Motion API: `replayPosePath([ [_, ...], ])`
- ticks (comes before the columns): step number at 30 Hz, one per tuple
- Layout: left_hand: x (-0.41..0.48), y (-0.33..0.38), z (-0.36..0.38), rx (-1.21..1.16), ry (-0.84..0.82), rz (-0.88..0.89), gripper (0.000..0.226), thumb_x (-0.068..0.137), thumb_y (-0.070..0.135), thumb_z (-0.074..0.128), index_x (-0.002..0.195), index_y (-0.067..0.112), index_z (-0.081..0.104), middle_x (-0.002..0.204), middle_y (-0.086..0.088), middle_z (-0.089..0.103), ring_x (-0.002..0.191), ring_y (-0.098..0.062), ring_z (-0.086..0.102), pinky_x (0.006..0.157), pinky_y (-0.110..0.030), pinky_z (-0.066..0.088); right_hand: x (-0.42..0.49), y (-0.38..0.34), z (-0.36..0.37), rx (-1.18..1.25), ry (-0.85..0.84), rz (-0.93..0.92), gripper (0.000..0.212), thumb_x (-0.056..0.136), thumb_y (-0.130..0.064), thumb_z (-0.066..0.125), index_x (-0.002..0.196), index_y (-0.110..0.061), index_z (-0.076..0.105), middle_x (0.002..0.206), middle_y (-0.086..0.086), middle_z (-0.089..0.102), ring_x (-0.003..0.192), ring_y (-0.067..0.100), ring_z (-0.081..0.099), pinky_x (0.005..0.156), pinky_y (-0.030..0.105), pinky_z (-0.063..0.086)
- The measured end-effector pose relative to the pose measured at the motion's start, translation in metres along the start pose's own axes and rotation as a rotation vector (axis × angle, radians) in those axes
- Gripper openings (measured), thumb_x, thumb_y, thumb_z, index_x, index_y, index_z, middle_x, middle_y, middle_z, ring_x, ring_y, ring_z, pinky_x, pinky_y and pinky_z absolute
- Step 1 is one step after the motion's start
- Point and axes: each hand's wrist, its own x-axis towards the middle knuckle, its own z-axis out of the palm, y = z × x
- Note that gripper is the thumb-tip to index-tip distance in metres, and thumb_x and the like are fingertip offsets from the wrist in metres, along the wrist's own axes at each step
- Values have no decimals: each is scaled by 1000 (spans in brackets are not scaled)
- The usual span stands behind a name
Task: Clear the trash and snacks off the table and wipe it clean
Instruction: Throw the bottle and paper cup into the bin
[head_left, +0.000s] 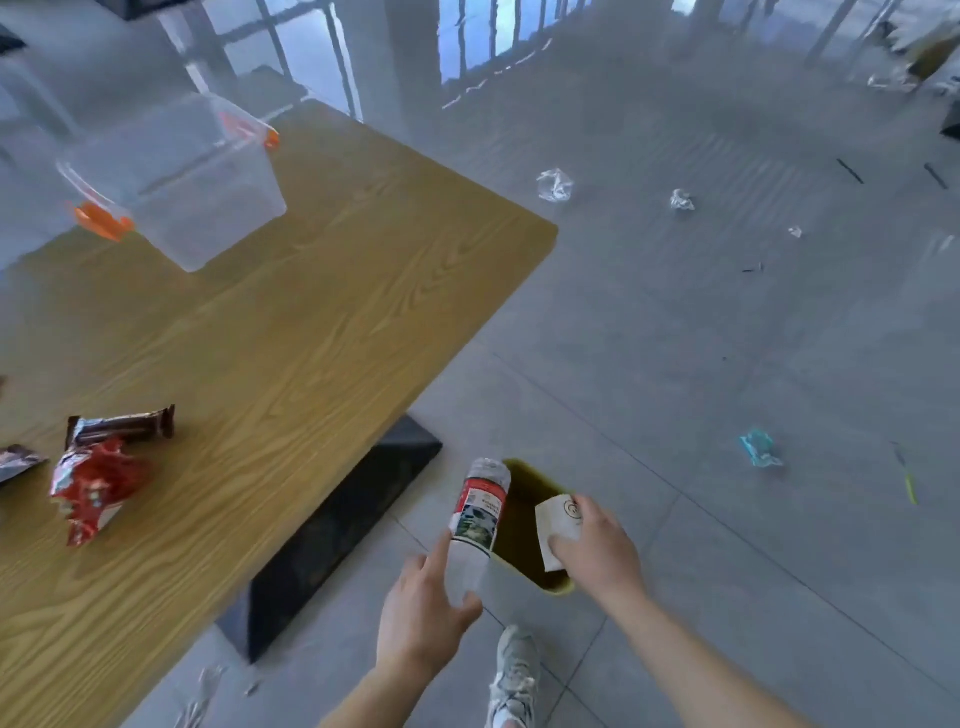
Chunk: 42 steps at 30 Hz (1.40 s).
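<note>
Left hand: fingers loosely around the bare base of a clear plastic bottle, red-and-white label, tilted over the bin; right hand: pinching a white paper cup above the bin's opening; bin: olive-yellow, on the grey floor just beside the desk's dark base; desk: wood-grain top; on it, near the left edge, a crumpled red snack wrapper touching a brown snack bar; farther back, a clear lidless container with orange clips; floor: scattered crumpled scraps, well apart.
</note>
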Motion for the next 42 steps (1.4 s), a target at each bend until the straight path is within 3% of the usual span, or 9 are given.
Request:
replayPosePath([
  [5, 66, -12, 61, 86, -63, -21, 78, 82, 44, 71, 148, 35, 29, 128, -2, 55, 96, -12, 52, 78, -26, 55, 69, 34, 38, -36, -67, 40, 62, 85, -31, 63, 142, -21, 41, 138, 7, 49, 119, 31, 54, 93, 36, 46],
  [9, 114, -18, 100, 200, -113, -21, 76, 85, 45, 68, 148, 31, 29, 113, -3, 53, 86, -14, 53, 66, -20, 46, 119, 55, 73, -72, -94, 20, 58, 86, -31, 63, 139, -17, 42, 131, 12, 51, 116, 33, 54, 92, 36, 45],
  [14, 160, -32, 150, 324, -150, -9, 75, 84, 49, 66, 146, 31, 27, 114, -3, 53, 84, -13, 54, 68, -23, 54, 167, 74, 116, -107, -115, 46, 55, 86, -30, 64, 135, -18, 42, 124, 11, 51, 110, 31, 56, 91, 38, 48],
  [19, 197, -42, 190, 397, -175, -11, 77, 84, 49, 66, 147, 29, 26, 119, -3, 53, 85, -13, 50, 63, -21, 47, 198, 103, 156, -196, -155, 86, 54, 88, -30, 64, 136, -19, 40, 122, 11, 50, 107, 32, 57, 85, 37, 48],
  [21, 207, -45, 202, 411, -183, -26, 76, 84, 48, 66, 146, 29, 28, 116, -2, 52, 84, -13, 51, 64, -22, 50, 205, 113, 168, -215, -167, 98, 54, 89, -30, 63, 136, -18, 39, 122, 11, 50, 107, 32, 57, 86, 37, 48],
  [28, 224, -39, 225, 451, -201, -12, 71, 88, 44, 62, 147, 28, 26, 110, -2, 50, 83, -16, 54, 65, -26, 55, 217, 129, 182, -188, -147, 116, 60, 92, -35, 64, 143, -17, 38, 136, 10, 46, 119, 29, 49, 99, 35, 43],
  [32, 225, -35, 225, 448, -188, 39, 62, 93, 40, 52, 147, 27, 25, 116, -3, 47, 83, -18, 53, 64, -28, 54, 217, 134, 176, -152, -128, 96, 61, 93, -34, 64, 145, -18, 39, 142, 8, 45, 125, 29, 45, 106, 38, 41],
  [39, 209, -27, 198, 503, -122, 144, 59, 95, 41, 41, 150, 25, 24, 135, -5, 45, 114, -24, 49, 92, -37, 48, 202, 119, 149, -100, -100, 86, 58, 93, -34, 63, 145, -21, 41, 139, 5, 48, 124, 25, 49, 101, 40, 47],
  [42, 200, -21, 178, 533, -98, 188, 60, 96, 43, 38, 151, 26, 21, 141, -4, 42, 121, -24, 45, 96, -37, 44, 192, 103, 137, -118, -92, 51, 56, 93, -34, 62, 145, -20, 42, 138, 6, 49, 124, 26, 48, 104, 40, 44],
])
